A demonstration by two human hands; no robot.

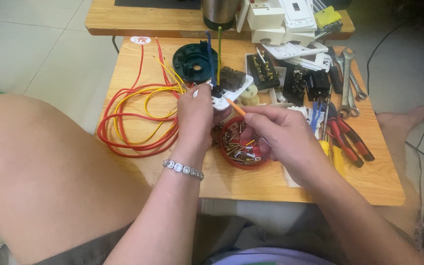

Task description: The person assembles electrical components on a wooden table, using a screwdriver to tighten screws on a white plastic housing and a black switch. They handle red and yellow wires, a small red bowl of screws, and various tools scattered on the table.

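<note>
Bare knee fills the near left, closest to the camera, beside the left forearm with its beaded bracelet; left hand is closed around a white socket part, held above the desk, with a blue wire and a green wire rising from it beyond the fingers; right hand is pinched on a thin orange-handled screwdriver, its tip against the white part, so the two hands nearly meet; directly under the right hand sits a red round dish of small metal terminals and screws; left of the left hand lie loops of red wire and yellow wire; just beyond the left hand, a dark green round housing; beyond the right hand, black switch blocks and white plastic plates; right of the right hand, red-handled pliers and, farther out, steel spanners; a steel cup stands on a second wooden desk farther away.
</note>
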